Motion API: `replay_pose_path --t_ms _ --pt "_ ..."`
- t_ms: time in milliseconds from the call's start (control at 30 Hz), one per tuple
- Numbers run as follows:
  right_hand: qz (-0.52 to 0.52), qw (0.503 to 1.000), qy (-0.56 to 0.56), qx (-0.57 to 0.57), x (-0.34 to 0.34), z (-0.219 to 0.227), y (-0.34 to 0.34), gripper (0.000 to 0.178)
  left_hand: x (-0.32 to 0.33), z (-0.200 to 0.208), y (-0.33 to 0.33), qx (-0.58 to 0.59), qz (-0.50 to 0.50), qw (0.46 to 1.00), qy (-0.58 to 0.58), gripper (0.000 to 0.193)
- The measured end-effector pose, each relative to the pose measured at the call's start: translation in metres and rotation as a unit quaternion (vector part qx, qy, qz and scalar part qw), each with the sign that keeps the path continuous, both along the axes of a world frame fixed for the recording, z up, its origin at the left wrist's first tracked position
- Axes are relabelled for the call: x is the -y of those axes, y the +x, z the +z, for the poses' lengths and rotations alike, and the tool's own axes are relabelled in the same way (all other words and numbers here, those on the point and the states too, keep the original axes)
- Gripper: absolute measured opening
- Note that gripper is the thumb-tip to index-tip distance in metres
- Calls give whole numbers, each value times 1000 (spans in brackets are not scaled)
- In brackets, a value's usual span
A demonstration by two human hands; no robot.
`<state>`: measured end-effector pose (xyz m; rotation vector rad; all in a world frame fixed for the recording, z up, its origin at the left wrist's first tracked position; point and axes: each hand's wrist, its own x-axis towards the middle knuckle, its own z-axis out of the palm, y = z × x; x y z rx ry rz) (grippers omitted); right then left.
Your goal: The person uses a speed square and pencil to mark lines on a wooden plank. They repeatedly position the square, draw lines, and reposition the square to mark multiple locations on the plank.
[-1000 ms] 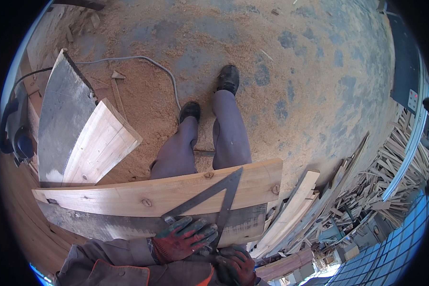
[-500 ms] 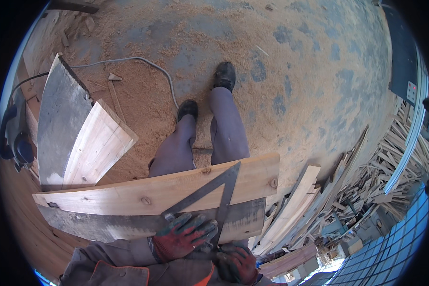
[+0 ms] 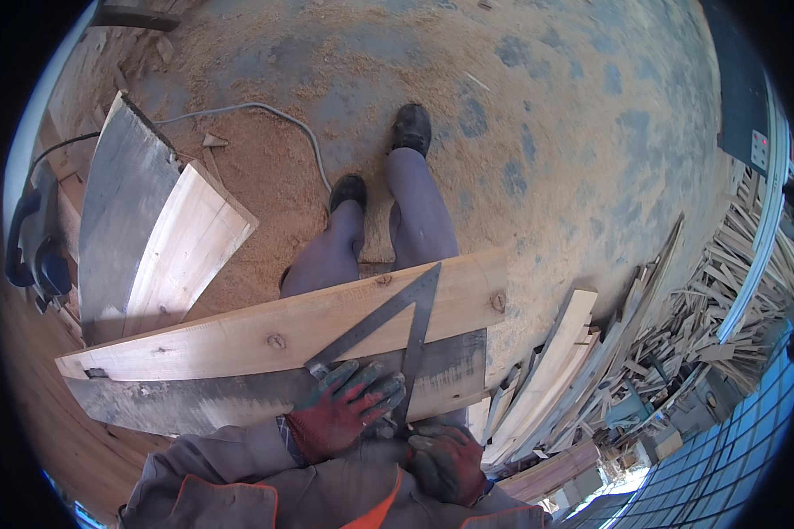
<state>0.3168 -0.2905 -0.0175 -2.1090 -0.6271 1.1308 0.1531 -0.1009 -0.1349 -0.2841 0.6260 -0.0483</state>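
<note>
A dark metal triangle square (image 3: 422, 310) lies across a pale, knotted wooden board (image 3: 212, 346) and a dark-faced board (image 3: 238, 398) along its near side. My left hand (image 3: 348, 410), in a red glove with dark green-black fingers, lies over the square's near end. Its fingers are stretched out and slightly spread. Just right of it, my right hand (image 3: 448, 463), gloved alike, is curled close to my jacket by the square's near tip. Whatever lies inside its fingers is hidden.
More boards, one dark-faced (image 3: 128, 212) and one pale (image 3: 190, 242), lean at the left, near a dark power tool (image 3: 42, 238). A grey cable (image 3: 265, 108) crosses the sawdust-covered floor (image 3: 573, 150). Planks (image 3: 556, 361) and a heap of offcuts (image 3: 732, 273) lie at right.
The view has shifted slightly, and the boards with the square sit a little higher in it. My right hand has turned, its fingers curled tighter. My left hand stays on the square.
</note>
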Motion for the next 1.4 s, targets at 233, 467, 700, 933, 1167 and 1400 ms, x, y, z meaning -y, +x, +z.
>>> replay_pose_path --t_ms 233,467,700,933,1167,1400 --pt "-90 973 98 186 -23 -29 78 40 -5 0 14 52 -7 994 97 54" --pt "-108 953 78 274 -63 -98 87 33 -35 31 54 -212 498 -27 -841 52" --pt "-65 946 34 317 -75 -105 90 42 -42 32 63 -247 482 -201 -816 54" --pt "-57 965 28 256 -77 -102 98 41 -36 19 50 -254 507 -38 -823 70" --pt "-14 965 21 259 -55 -81 77 34 -42 27 56 -259 462 -147 -835 79" --pt "64 990 -46 118 9 -5 -24 32 -34 18 51 -247 533 -84 -805 83"
